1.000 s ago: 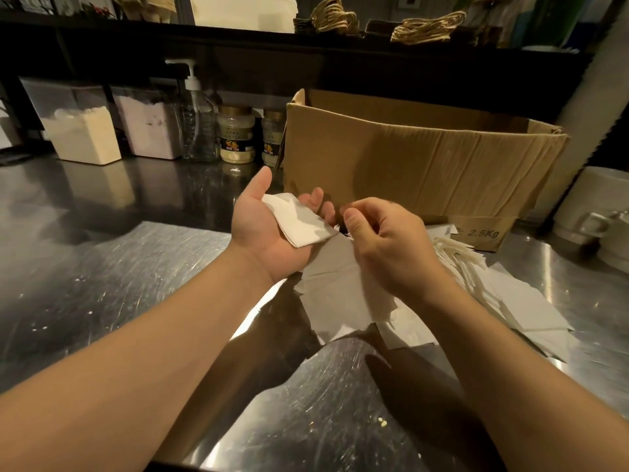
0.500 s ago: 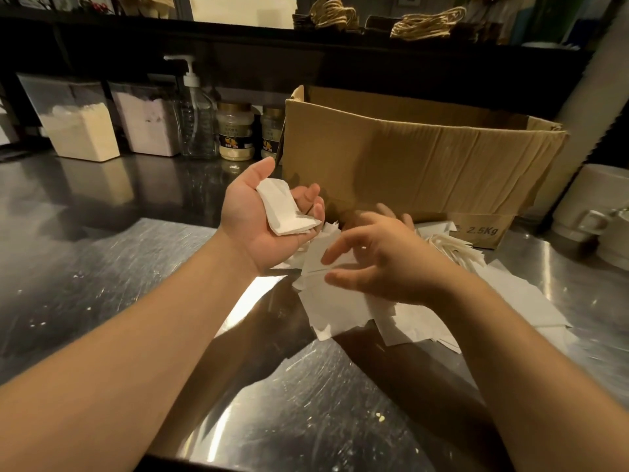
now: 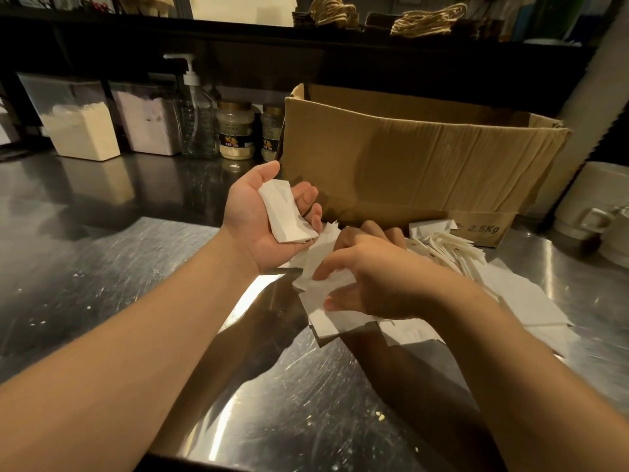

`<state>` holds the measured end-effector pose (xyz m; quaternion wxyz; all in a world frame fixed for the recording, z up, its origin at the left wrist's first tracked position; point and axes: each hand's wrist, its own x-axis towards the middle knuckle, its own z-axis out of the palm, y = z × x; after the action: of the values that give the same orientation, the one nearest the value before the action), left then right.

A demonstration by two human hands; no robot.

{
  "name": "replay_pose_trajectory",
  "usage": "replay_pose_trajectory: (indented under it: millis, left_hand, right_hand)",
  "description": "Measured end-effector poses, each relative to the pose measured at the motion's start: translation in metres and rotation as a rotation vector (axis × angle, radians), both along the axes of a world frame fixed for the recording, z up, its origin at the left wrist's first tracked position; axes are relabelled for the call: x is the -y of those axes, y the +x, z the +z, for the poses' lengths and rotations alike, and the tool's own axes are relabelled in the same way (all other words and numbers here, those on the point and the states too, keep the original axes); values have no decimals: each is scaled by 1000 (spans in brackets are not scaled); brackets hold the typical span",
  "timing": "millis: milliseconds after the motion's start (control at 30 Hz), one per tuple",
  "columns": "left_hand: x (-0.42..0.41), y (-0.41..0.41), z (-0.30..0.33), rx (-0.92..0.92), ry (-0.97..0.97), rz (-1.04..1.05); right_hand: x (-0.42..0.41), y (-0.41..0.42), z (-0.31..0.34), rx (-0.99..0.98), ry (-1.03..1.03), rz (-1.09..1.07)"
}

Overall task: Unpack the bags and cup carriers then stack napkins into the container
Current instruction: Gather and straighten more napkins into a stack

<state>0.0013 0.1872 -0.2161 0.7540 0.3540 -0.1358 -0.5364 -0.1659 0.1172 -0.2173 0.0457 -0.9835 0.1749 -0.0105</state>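
Left hand (image 3: pixel 262 212) cups folded napkins (image 3: pixel 285 212); right hand (image 3: pixel 371 284) on napkin pile (image 3: pixel 510 294).

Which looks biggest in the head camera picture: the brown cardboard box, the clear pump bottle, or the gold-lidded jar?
1. Brown cardboard box
2. Clear plastic pump bottle
3. Gold-lidded glass jar
All stand about equally far away, so the order is fairly sure.

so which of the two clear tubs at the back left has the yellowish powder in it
The leftmost tub, farthest from the pump bottle; its fill looks pale yellow, while the tub beside the bottle holds something pinkish-white.
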Motion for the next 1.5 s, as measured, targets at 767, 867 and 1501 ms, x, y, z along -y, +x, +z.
replay_pose_trajectory:
  millis: [767,867,1501]
  left_hand:
    - [-1,4,0,11,5,-28]
    - [-4,4,3,35,-24,-75]
    - [-3,-18,-8,280,-74,-438]
  right_hand:
    - [1,1,-1,341,213,32]
    - [3,-3,5,528,371,31]
    - [-1,7,4,977,1333,-473]
